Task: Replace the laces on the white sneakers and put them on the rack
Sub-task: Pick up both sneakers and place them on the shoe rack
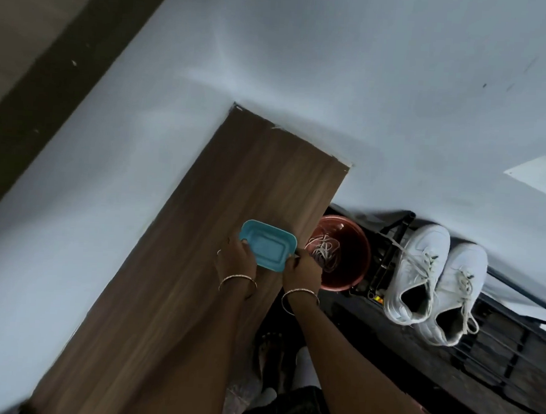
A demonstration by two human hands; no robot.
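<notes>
Two white sneakers, one point(416, 273) and the other point(455, 291), stand side by side on the black metal rack point(492, 354) at the right, both laced with whitish laces. A reddish-brown bowl point(356, 240) holding a tangle of loose laces point(325, 251) sits at the rack's left end. A small blue rectangular tub point(269, 246), empty inside, is over the wooden shelf top point(233, 204). My left hand point(236, 259) grips its left edge and my right hand point(303, 269) grips its right edge. I cannot tell whether the tub rests on the wood.
A pale wall point(337, 66) runs behind the shelf and rack. A dark frame point(49, 74) crosses the top left. My foot point(271, 350) stands on the floor below, between shelf and rack.
</notes>
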